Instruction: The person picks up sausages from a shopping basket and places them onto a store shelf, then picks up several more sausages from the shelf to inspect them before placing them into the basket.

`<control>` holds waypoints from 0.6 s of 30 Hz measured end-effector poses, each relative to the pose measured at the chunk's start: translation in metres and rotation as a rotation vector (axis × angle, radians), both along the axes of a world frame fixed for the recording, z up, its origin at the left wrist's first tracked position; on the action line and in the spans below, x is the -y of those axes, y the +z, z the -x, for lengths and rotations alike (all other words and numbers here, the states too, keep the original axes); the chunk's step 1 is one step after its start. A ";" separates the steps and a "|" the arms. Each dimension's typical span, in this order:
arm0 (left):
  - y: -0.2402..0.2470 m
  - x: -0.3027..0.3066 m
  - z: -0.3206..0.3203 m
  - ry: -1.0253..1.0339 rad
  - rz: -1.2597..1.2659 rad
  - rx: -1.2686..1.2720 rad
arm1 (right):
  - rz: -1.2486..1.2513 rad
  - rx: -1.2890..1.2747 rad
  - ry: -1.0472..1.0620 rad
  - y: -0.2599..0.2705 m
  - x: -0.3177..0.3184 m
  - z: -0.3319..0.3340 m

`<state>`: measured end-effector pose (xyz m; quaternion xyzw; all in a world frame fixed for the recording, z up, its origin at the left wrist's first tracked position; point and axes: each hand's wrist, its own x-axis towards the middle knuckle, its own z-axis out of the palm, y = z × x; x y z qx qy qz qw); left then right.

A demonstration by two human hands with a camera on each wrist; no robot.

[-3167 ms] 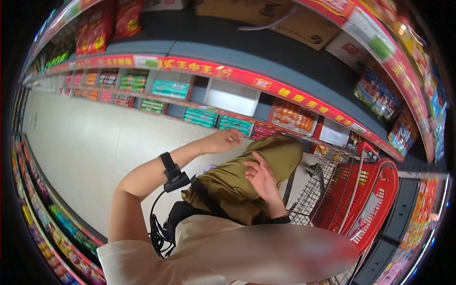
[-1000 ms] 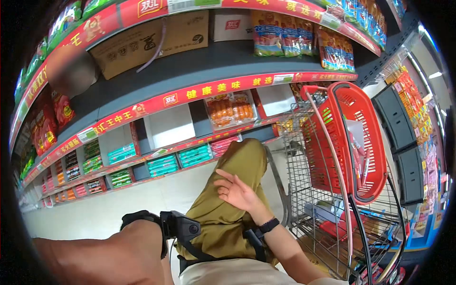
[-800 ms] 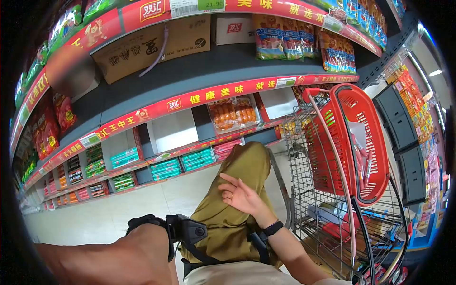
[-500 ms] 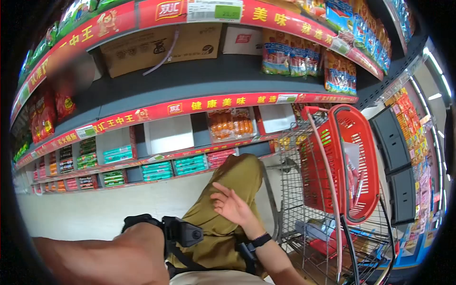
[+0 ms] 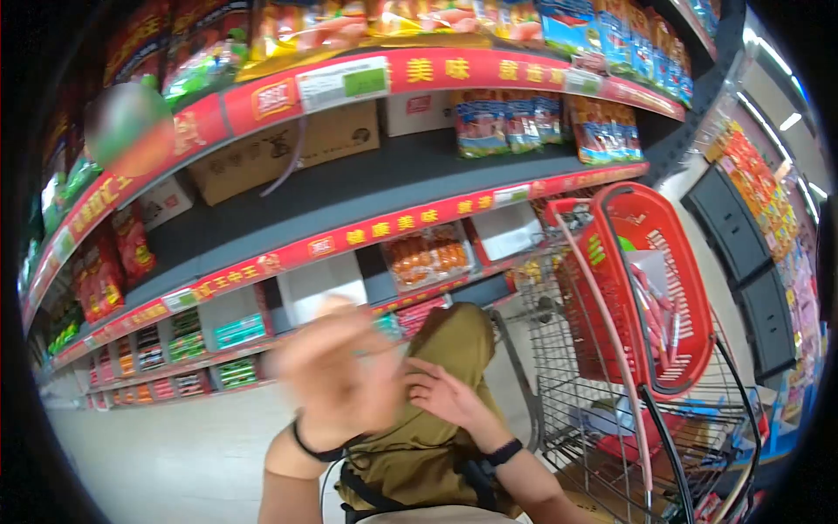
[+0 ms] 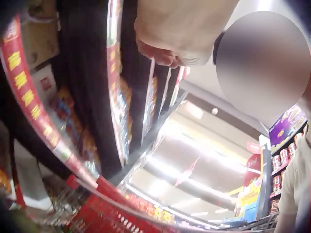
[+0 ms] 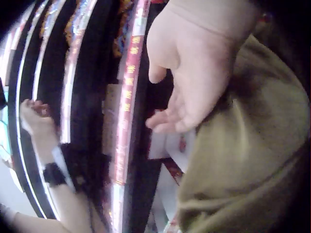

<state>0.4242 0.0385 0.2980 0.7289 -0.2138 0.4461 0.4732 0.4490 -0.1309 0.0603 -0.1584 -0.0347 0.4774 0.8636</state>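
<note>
My left hand (image 5: 345,371) is raised in front of my body, motion-blurred in the head view; no held thing shows. In the left wrist view, its fingers (image 6: 158,56) hang loosely curled below the palm. The right wrist view catches the same left hand (image 7: 39,116) against the shelves. My right hand (image 5: 443,397) hovers by my bent knee, over olive trousers (image 5: 454,345), fingers relaxed. Nothing lies in its palm (image 7: 194,68) in the right wrist view.
Shelves hold packed sausages (image 5: 428,258), teal packs (image 5: 240,330) and blue bags (image 5: 506,122). To the right stands a wire cart (image 5: 559,349) bearing a red basket (image 5: 602,288) with pink packs in it. Pale floor (image 5: 175,445) lies at left.
My left hand, out of sight half a second ago with its forearm at lower left, has come into view before my lap. The right hand stays by the knee.
</note>
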 end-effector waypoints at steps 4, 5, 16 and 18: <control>-0.045 0.036 -0.034 -0.183 -0.044 -0.401 | 0.406 0.332 -0.403 0.084 0.026 -0.008; -0.052 0.045 -0.036 -0.251 0.003 -0.555 | 0.557 0.487 -0.567 0.097 0.044 -0.012; -0.083 0.107 -0.023 -0.658 -0.194 -0.701 | 2.087 1.289 -0.660 0.156 0.182 -0.044; -0.080 0.102 -0.017 -0.642 -0.245 -0.830 | 2.481 1.216 -0.500 0.164 0.162 -0.040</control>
